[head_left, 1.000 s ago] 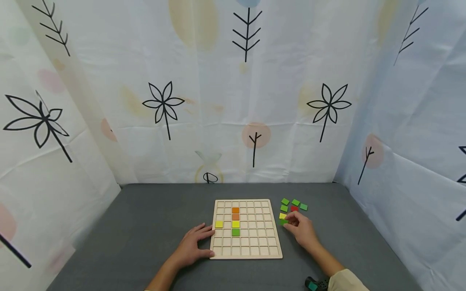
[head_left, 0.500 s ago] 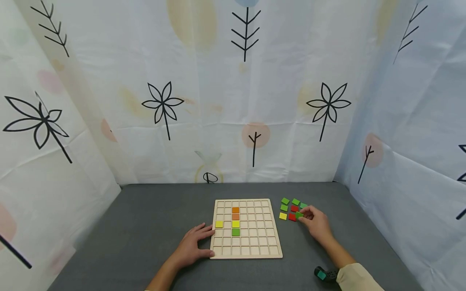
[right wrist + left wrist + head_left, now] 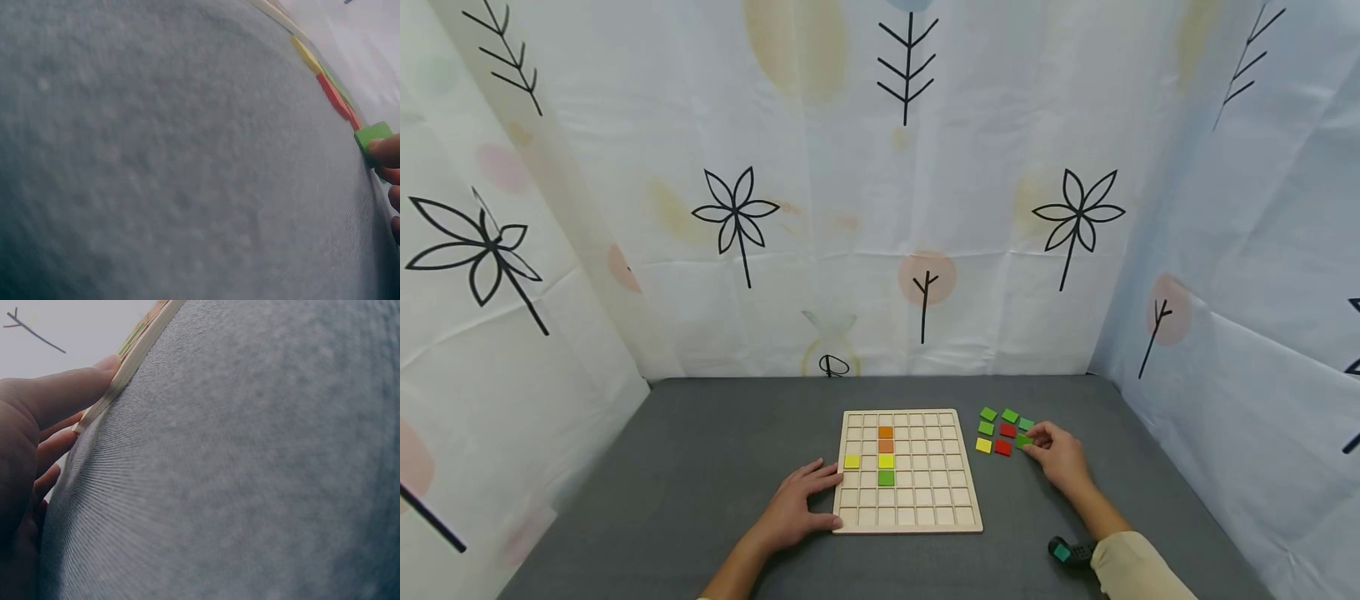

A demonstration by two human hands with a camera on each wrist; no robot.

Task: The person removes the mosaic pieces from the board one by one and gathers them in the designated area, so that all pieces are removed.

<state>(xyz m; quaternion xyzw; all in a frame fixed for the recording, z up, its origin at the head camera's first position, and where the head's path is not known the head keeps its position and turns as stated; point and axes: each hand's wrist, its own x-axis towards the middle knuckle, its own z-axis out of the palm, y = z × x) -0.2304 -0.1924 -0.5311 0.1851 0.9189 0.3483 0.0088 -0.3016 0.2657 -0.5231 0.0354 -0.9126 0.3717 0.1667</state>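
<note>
My left hand (image 3: 801,504) rests at the left edge of a wooden grid board (image 3: 925,504), thumb at the near corner and fingers stretched along the side. In the left wrist view the thumb (image 3: 75,387) touches the board's pale edge (image 3: 140,359). On the board sit a few square tiles: two orange, two yellow and a green tile (image 3: 886,478). My right hand (image 3: 1060,458) pinches another green tile (image 3: 370,137) between thumb and fingers, at the right side of the loose tiles. The fingers cover part of it.
Right of the board lie several loose tiles: green ones, a yellow tile (image 3: 983,446) and two red, one a red tile (image 3: 1003,447) at the near side. A black device (image 3: 1067,552) is by the right wrist. Patterned cloth walls (image 3: 820,275) stand around the grey table (image 3: 730,433).
My right hand has moved right with the green tile, from beside the yellow tile to the group's right side. The near red tile now shows. The left hand stays at the board.
</note>
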